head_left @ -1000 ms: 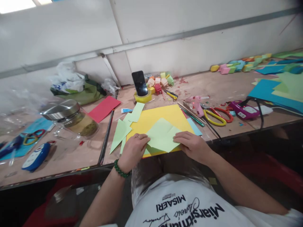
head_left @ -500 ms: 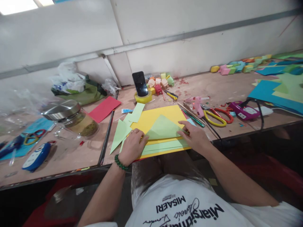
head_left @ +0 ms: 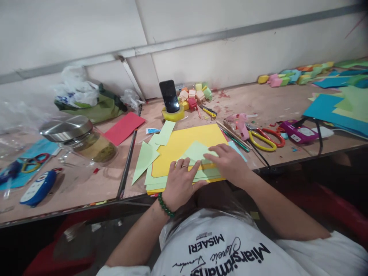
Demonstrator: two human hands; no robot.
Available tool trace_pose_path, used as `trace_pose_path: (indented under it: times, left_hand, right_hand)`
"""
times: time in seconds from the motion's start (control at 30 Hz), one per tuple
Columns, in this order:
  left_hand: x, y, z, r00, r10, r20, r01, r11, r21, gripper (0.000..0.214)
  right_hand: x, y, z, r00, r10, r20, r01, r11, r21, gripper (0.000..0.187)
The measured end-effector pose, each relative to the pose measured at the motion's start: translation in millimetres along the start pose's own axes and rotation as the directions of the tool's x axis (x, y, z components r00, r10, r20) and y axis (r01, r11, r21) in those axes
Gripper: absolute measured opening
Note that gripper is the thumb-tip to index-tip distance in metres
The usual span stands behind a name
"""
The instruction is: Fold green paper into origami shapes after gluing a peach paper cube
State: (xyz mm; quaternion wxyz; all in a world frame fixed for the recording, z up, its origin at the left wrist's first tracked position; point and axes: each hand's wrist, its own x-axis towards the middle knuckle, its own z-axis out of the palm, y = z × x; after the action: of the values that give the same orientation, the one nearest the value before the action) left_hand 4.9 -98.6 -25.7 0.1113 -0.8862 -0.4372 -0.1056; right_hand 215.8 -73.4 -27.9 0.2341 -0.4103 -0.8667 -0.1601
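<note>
A light green sheet of paper (head_left: pixel 194 150), folded to a peak, lies on a yellow sheet (head_left: pixel 166 161) at the table's front edge. My left hand (head_left: pixel 182 182), with a ring and a green bead bracelet, rests on its lower left part, fingers spread and flat. At the sheet's right side, my right hand (head_left: pixel 230 163) has its bent fingers on the paper, gripping that corner; the fingertips partly cover it. More light green sheets (head_left: pixel 156 182) stick out beneath the yellow one. Loose green pieces (head_left: pixel 143 159) lie to the left.
Behind stand a phone (head_left: pixel 169 96) on a yellow tape roll (head_left: pixel 173 114) and folded paper pieces (head_left: pixel 192 94). To the right lie a pink glue gun (head_left: pixel 242 125), scissors (head_left: pixel 263 141) and a purple power strip (head_left: pixel 299 132). A glass jar (head_left: pixel 96 145) lies left, near a blue power strip (head_left: pixel 38 188).
My left hand has slid right and nearer the front edge, onto the folded sheet's lower part. My right hand has moved left, bringing the sheet's right corner inward.
</note>
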Motion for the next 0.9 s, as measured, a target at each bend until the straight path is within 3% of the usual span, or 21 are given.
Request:
trace_pose_path:
  times: [0.1, 0.3, 0.57, 0.73, 0.9]
  left_hand:
    - [0.9, -1.5, 3.0, 1.000, 0.004, 0.011, -0.004, 1.000, -0.009, 0.068]
    - [-5.3, -4.7, 1.1, 1.000, -0.014, -0.007, 0.013, 0.995, -0.100, 0.082]
    - [-27.2, -19.1, -3.8, 0.993, -0.111, -0.034, 0.105, 0.986, -0.132, 0.065]
    - [-42.4, -25.5, -10.5, 0.981, -0.186, -0.061, 0.184, 0.982, -0.051, 0.055]
    - [-41.8, -36.8, -13.5, 0.937, -0.329, -0.116, 0.323, 0.944, -0.069, 0.047]
  right_hand:
    - [4.9, -8.4, -0.2, 0.984, -0.178, 0.023, 0.174, 0.977, 0.126, 0.019]
    - [-4.8, -5.3, -2.0, 0.982, -0.161, 0.101, 0.146, 0.979, 0.144, 0.019]
    - [-44.0, 19.0, -17.8, 0.990, 0.111, 0.085, -0.118, 0.990, 0.072, 0.036]
    - [-51.5, 23.1, -19.2, 0.988, 0.136, 0.069, -0.140, 0.989, 0.056, 0.034]
    - [-37.9, 26.3, -18.0, 0.975, 0.180, 0.132, -0.190, 0.979, 0.069, 0.030]
